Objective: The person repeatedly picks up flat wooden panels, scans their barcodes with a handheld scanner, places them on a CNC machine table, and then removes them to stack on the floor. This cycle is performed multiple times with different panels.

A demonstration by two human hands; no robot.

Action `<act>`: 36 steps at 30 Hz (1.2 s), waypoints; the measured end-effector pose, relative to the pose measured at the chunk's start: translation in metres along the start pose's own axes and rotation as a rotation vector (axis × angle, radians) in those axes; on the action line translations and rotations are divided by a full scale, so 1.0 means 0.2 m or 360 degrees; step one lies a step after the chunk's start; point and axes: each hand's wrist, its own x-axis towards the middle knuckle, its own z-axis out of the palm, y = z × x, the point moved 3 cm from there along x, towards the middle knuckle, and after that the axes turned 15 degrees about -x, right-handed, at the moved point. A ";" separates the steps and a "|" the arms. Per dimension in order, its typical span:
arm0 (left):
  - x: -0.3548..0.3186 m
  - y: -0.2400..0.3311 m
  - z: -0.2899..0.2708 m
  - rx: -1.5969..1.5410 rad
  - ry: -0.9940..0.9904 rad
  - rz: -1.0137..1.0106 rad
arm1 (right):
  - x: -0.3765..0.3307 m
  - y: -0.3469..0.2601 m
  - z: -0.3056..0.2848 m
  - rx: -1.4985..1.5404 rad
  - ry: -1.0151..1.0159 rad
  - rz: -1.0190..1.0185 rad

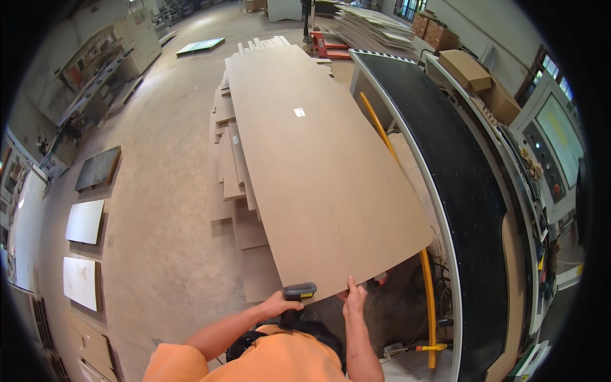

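My left hand (280, 304) is closed around a dark handheld barcode scanner (299, 291) with a small yellow label, held over the panel's near corner. With my right hand (354, 297) I grip the near edge of a large light-brown wood panel (331, 191), thumb on top and the other fingers out of sight below. The panel lies long ways ahead of me on a stack of smaller boards (247, 224) that stick out at its left. A small white label (300, 113) is stuck on its upper face.
On the right runs a long black-topped conveyor (439, 146), with a yellow bar (428, 293) standing beside it. A control console (552, 143) with a screen is beyond. White boards (85, 221) lie on the floor at left. Stacked sheets (375, 28) and cardboard boxes (466, 70) are at the back.
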 end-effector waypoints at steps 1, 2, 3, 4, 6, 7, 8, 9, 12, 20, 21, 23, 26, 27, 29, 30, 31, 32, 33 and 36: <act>-0.01 -0.04 0.01 -0.0044 -0.0020 0.0051 | -0.04 0.03 -0.01 0.0003 -0.0015 -0.0009; -0.03 -0.08 0.01 -0.0056 -0.0032 0.0118 | -0.08 0.05 -0.01 0.0003 -0.0027 0.0004; -0.05 -0.12 0.00 -0.0011 -0.0012 0.0160 | -0.10 0.07 -0.01 0.0021 -0.0026 -0.0011; -0.08 -0.16 -0.02 -0.0054 -0.0033 0.0083 | -0.13 0.09 0.00 0.0039 -0.0014 -0.0005; -0.15 -0.23 -0.07 -0.0015 -0.0027 -0.0007 | -0.24 0.16 0.02 0.0063 -0.0001 0.0065; -0.16 -0.24 -0.09 0.0060 -0.0010 -0.0030 | -0.27 0.18 0.04 0.0065 -0.0012 0.0087; -0.19 -0.25 -0.12 0.0099 0.0020 -0.0036 | -0.29 0.20 0.06 0.0065 -0.0022 0.0096; -0.21 -0.25 -0.15 0.0039 -0.0007 0.0040 | -0.32 0.23 0.07 0.0065 -0.0005 0.0110; -0.31 -0.26 -0.25 0.0068 0.0009 0.0202 | -0.40 0.31 0.16 0.0011 0.0010 0.0142; -0.42 -0.15 -0.75 0.0359 -0.0201 0.0078 | -0.47 0.41 0.26 -0.0040 0.0480 0.0000; -0.46 -0.10 -0.85 0.0430 -0.0183 0.0105 | -0.47 0.41 0.27 -0.0018 0.0562 -0.0010; -0.52 -0.03 -1.02 0.0669 -0.0097 0.0095 | -0.50 0.41 0.33 0.0069 0.0678 -0.0043; -0.62 0.10 -1.28 0.0902 0.0034 0.0065 | -0.57 0.43 0.48 0.0239 0.0877 -0.0075; -0.63 0.15 -1.35 0.1056 0.0075 0.0015 | -0.59 0.43 0.56 0.0276 0.0910 -0.0146; -0.65 0.21 -1.45 0.0980 0.0127 0.0118 | -0.63 0.45 0.70 0.0347 0.1025 -0.0247; -0.64 0.25 -1.49 0.1012 0.0155 0.0163 | -0.65 0.45 0.73 0.0319 0.1036 -0.0242; -0.62 0.28 -1.52 0.1057 0.0192 0.0209 | -0.66 0.45 0.75 0.0305 0.1073 -0.0218; -0.59 0.31 -1.55 0.1104 0.0205 0.0155 | -0.67 0.46 0.77 0.0300 0.1064 -0.0160; -0.56 0.34 -1.55 0.1108 0.0204 0.0208 | -0.68 0.46 0.77 0.0311 0.1071 -0.0143; -0.49 0.44 -1.56 0.1230 0.0244 0.0241 | -0.69 0.45 0.76 0.0158 0.1075 -0.0240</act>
